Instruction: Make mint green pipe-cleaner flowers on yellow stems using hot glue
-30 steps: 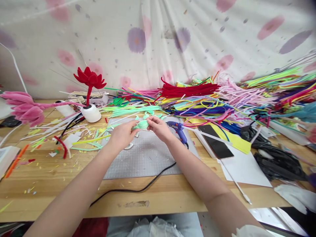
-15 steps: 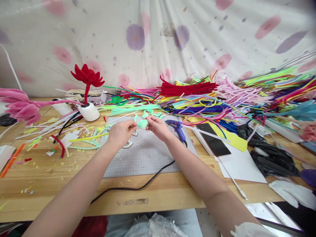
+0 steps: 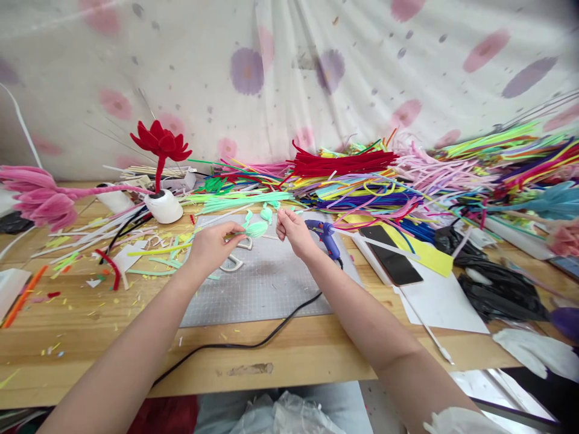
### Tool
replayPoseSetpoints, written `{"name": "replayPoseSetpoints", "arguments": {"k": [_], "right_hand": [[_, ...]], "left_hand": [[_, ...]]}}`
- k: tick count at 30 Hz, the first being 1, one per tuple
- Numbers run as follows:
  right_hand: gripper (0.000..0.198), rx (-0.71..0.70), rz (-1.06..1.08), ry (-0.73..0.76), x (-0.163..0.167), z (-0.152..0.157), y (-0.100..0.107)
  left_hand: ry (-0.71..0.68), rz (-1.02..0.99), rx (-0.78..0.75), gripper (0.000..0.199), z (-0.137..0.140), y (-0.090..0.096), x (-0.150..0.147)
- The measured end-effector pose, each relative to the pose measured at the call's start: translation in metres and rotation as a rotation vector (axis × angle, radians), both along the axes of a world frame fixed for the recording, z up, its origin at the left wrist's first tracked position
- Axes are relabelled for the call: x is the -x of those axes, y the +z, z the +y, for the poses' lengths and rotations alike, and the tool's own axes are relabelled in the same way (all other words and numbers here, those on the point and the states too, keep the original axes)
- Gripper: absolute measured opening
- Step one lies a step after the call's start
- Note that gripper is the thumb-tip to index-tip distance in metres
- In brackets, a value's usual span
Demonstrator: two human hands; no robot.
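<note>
My left hand [image 3: 215,244] pinches one end of a mint-green leaf-shaped piece of pipe cleaner [image 3: 257,229], held above the grey cutting mat [image 3: 271,289]. To its right, my right hand [image 3: 294,230] is closed with fingertips together, apart from the piece; what is in those fingers, if anything, is hidden. Just beyond both hands, more small mint-green curled pieces [image 3: 266,213] lie at the mat's far edge. Below my left hand, pale scissor handles [image 3: 233,264] rest on the mat. A purple glue gun [image 3: 330,242] lies right beside my right hand.
Piles of coloured pipe cleaners [image 3: 362,196] line the back. A red flower [image 3: 161,143] stands in a white holder [image 3: 163,208] at left, near a pink flower [image 3: 43,196]. A phone [image 3: 391,256] lies at right. A black cable [image 3: 253,345] crosses the front.
My right hand has let go of the mint-green piece and moved slightly right. My left hand, still holding it, has shifted a little left, and the piece shows more fully.
</note>
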State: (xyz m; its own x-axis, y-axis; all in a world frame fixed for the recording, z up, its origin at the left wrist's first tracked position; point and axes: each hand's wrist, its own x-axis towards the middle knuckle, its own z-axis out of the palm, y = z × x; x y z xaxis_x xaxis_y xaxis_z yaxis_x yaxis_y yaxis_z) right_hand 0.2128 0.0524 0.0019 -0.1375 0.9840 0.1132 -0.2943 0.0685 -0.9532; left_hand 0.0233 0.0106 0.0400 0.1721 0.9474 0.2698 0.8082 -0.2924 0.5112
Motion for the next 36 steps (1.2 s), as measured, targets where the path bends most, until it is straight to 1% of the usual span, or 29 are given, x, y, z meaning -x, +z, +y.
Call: {"name": "replayPoseSetpoints", "arguments": {"k": [3, 5, 9, 12, 15, 17, 20, 22, 23, 25, 27, 29, 31, 32, 34, 36], "right_hand": [[0.049, -0.029, -0.065, -0.026, 0.001, -0.004, 0.003], [0.046, -0.074, -0.133, -0.028, 0.002, -0.007, 0.004], [0.039, -0.146, -0.178, 0.04, 0.001, -0.012, 0.006], [0.039, -0.132, -0.184, 0.054, 0.0, -0.012, 0.006], [0.045, -0.129, -0.223, -0.031, 0.0, -0.011, 0.005], [0.046, -0.139, -0.239, -0.057, 0.001, -0.011, 0.005], [0.036, -0.15, -0.175, 0.016, 0.005, -0.013, 0.008], [0.035, -0.155, -0.114, 0.054, 0.007, -0.016, 0.013], [0.035, -0.16, -0.109, 0.058, 0.008, -0.017, 0.015], [0.031, -0.155, -0.174, 0.04, 0.009, -0.017, 0.016], [0.04, -0.138, -0.314, -0.004, 0.009, -0.014, 0.013], [0.047, -0.115, -0.478, -0.045, 0.012, -0.011, 0.003], [0.04, -0.097, -0.604, -0.039, 0.019, -0.009, -0.01], [0.032, -0.095, -0.64, -0.008, 0.023, -0.009, -0.017], [0.018, -0.121, -0.66, 0.011, 0.034, -0.009, -0.028], [0.015, -0.153, -0.613, -0.006, 0.045, -0.01, -0.034]], "left_hand": [[-0.023, -0.09, 0.031, 0.029, 0.002, -0.001, 0.008], [-0.026, -0.127, 0.057, 0.029, 0.003, 0.001, 0.012], [-0.02, -0.187, 0.103, 0.029, 0.003, 0.003, 0.019], [-0.028, -0.23, 0.113, 0.028, 0.004, 0.002, 0.024], [-0.028, -0.269, 0.128, 0.026, 0.006, 0.001, 0.027], [-0.019, -0.309, 0.155, 0.027, 0.007, 0.0, 0.028], [-0.019, -0.373, 0.19, 0.03, 0.009, -0.001, 0.029], [-0.018, -0.391, 0.185, 0.029, 0.01, 0.0, 0.028], [-0.016, -0.392, 0.179, 0.029, 0.011, 0.0, 0.028], [-0.003, -0.382, 0.182, 0.028, 0.011, 0.001, 0.029], [0.025, -0.377, 0.201, 0.027, 0.011, 0.002, 0.031], [0.063, -0.399, 0.238, 0.027, 0.01, 0.003, 0.034], [0.105, -0.444, 0.286, 0.027, 0.01, 0.005, 0.037], [0.126, -0.463, 0.311, 0.027, 0.01, 0.005, 0.039], [0.161, -0.482, 0.357, 0.026, 0.009, 0.007, 0.042], [0.18, -0.479, 0.39, 0.025, 0.007, 0.009, 0.045]]}}
